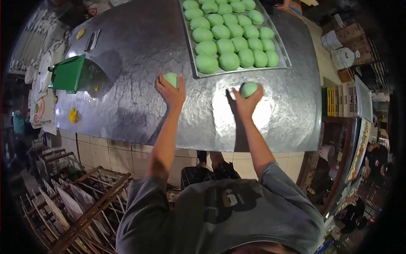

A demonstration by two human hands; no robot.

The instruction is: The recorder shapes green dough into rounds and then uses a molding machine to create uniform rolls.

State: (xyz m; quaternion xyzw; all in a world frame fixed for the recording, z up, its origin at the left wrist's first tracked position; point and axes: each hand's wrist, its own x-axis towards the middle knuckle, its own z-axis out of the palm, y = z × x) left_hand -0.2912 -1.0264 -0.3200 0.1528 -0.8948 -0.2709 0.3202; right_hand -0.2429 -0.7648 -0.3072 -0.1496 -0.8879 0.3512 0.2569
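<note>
- The metal tray (253, 70) lies on the metal-topped table (135, 46), filled with close-set rows of smooth green dough balls (229, 61).
- The left hand (172, 95) is cupped around one green dough ball (171, 79), thumb on its right side and fingers on its left, near the tray's closest left corner.
- The right hand (248, 104) curls its fingers around another green dough ball (249, 89), thumb spread to the left, just on the person's side of the tray's near edge.
- Whether either ball rests on the tabletop below the tray, I cannot tell.
- Well left of the tray stand a green plastic container (68, 73) and a crumpled yellow piece (73, 115).
- Right of the tray, beyond the table, are stacked plastic crates (338, 100).
</note>
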